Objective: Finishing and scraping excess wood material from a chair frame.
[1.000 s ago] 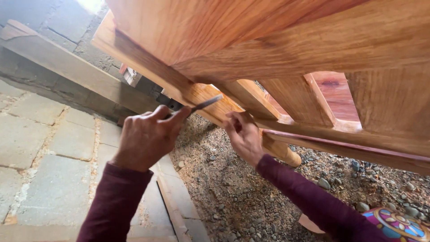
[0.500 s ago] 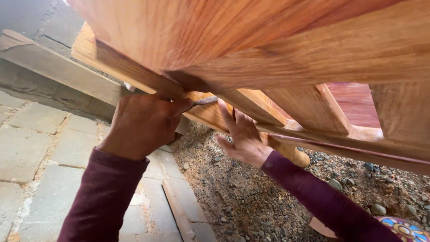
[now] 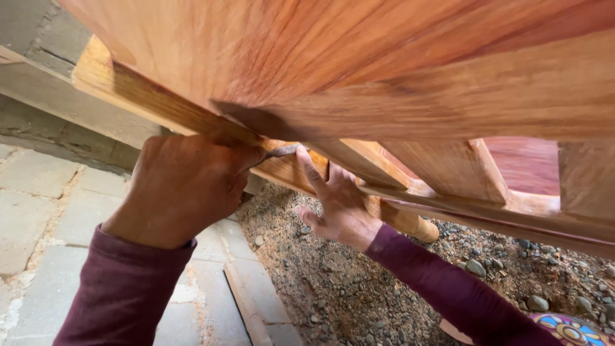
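Gripping a slim metal blade (image 3: pixel 282 152) in my clenched left hand (image 3: pixel 182 189), I note its tip lies against the lower rail (image 3: pixel 288 168) of the reddish wooden furniture piece (image 3: pixel 359 70). My right hand (image 3: pixel 336 202) is released, fingers spread flat on that rail just beside the tip. Below lie gravel (image 3: pixel 333 288) and stone pavers (image 3: pixel 45 211).

1. Grey stone paving (image 3: pixel 45 211) covers the ground at left.
2. Gravel and sandy dirt (image 3: pixel 359 295) lie at right.
3. A concrete ledge (image 3: pixel 38 83) runs behind, in daylight.
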